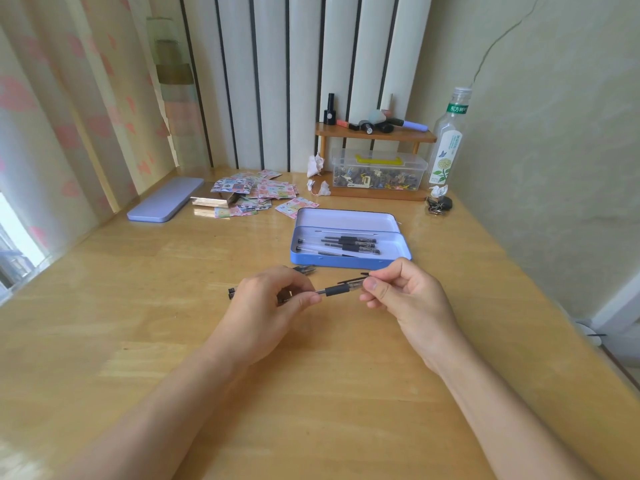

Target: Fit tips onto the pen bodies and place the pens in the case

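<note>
- Our left hand [266,299] is closed around a pen body [337,290], thumb and forefinger pinching it just short of the black rubber grip.
- Our right hand [401,292] is closed too, its fingertips [372,284] pinched on the pen's other end, beside the grip; we cannot tell whether a tip is between them.
- The pen spans the gap between the two sets of fingers, raised a little above the wooden table [311,393].
- More pen parts [231,293] poke out on the outer side of our left fingers, partly hidden.
- The blue case [349,259] lies open just beyond both hands' fingers, with several pens [346,244] lying lengthwise inside.
- The case lid [166,199] rests well beyond our left fingers, near scattered stickers [256,194].
</note>
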